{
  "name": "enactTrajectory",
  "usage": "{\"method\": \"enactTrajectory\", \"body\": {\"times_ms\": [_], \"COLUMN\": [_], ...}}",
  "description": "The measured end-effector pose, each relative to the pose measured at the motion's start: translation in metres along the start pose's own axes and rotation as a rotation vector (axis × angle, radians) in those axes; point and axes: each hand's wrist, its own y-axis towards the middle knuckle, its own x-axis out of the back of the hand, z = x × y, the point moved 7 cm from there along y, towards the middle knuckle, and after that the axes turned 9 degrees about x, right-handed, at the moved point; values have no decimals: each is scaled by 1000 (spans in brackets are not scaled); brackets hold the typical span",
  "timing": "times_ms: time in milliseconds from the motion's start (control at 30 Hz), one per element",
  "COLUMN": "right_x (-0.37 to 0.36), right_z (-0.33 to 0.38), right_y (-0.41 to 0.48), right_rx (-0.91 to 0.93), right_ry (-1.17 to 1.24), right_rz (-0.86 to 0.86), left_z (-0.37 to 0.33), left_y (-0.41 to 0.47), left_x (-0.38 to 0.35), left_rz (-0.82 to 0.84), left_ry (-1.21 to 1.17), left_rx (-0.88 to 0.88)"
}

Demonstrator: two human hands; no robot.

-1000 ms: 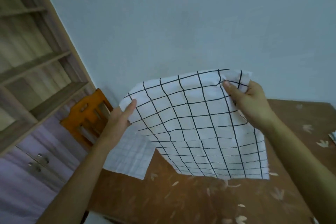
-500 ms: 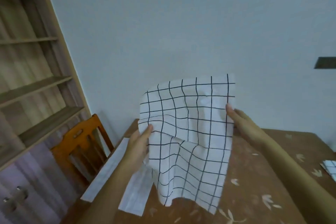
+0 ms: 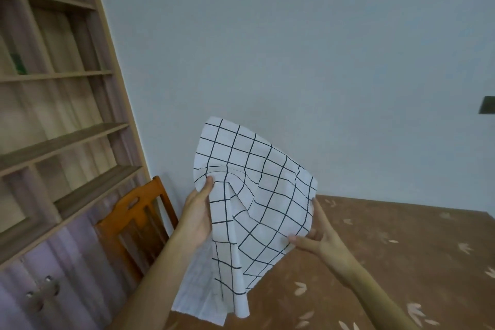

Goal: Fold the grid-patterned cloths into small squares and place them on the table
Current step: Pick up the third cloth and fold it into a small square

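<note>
Head view: grid-patterned cloth (image 3: 257, 195) held up, rumpled, above the brown worktop (image 3: 401, 249).
Left grip (image 3: 197, 220): thumb pinching cloth's left edge.
Right grip (image 3: 321, 238): pinching its right edge.

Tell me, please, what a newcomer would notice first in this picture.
The white grid-patterned cloth stands out, held up at the centre above the brown table. The left hand grips its left edge and the right hand its lower right edge. An orange wooden chair stands to the left, beside tall shelves.
</note>
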Motion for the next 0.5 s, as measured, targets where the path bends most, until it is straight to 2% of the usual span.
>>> {"method": "enactTrajectory", "body": {"times_ms": [133,333,500], "right_x": [-16,14,42], "right_z": [0,35,59], "right_y": [2,14,21], "right_rx": [97,305,269], "right_ry": [-25,-95,-39], "right_rz": [-81,-247,-321], "left_z": [-11,-32,-40], "left_y": [-2,-9,-6], "left_x": [11,35,57], "left_rz": [-25,-88,-159], "left_ry": [34,184,316], "left_rx": [-35,-150,-243]}}
